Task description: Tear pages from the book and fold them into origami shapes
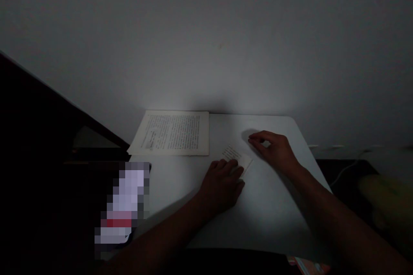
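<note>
A small printed piece of paper [232, 153] lies on the white table [180, 189], turned at a slant. My left hand [224, 184] rests on its lower part, palm down, with the fingers apart and partly covering it. To the right, above the table, my right hand [272, 148] has thumb and forefinger pressed together at the tips. Whatever may be between those fingertips is too small and dark to make out. Printed sheets [176, 133] lie at the table's back left, beyond my left hand.
A pixelated bright phone-like device [125, 202] is at the table's left edge. Behind the table stands a pale wall [206, 43]. A yellowish thing [387, 202] and a thin cable [346, 166] are at the right. Something orange [309, 265] shows below the front edge.
</note>
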### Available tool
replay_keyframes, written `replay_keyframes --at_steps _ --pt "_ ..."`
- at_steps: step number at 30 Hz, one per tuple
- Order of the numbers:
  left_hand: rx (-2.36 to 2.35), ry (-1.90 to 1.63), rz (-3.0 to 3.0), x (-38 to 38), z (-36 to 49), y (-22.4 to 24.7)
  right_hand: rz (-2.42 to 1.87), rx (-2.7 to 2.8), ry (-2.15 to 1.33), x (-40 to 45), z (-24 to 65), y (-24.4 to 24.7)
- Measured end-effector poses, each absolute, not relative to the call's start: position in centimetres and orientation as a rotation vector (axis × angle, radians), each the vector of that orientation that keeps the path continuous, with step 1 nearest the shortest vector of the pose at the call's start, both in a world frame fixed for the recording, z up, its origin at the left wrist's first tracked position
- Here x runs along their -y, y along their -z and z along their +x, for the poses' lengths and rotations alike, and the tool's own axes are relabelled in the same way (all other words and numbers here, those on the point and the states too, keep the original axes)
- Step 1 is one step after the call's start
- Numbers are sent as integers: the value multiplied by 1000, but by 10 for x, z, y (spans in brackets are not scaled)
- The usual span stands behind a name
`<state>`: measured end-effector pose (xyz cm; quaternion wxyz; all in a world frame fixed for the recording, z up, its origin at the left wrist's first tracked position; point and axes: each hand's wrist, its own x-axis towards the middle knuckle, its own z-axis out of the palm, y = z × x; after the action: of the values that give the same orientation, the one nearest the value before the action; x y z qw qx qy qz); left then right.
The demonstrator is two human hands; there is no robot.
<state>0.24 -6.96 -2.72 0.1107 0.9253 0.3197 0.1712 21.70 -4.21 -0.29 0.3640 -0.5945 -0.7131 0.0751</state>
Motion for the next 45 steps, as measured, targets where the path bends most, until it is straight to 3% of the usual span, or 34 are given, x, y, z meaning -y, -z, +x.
replay_keyframes --at_steps 6,26,45 --pt "-882 -551 2603 62 0 28 -1336 2139 -389 82 226 13" --pt "-854 -892 2406 47 -13 28 -1249 2232 -238 88 221 26" --pt "-1304 -717 2612 45 -19 31 -1446 2078 -319 86 210 19"
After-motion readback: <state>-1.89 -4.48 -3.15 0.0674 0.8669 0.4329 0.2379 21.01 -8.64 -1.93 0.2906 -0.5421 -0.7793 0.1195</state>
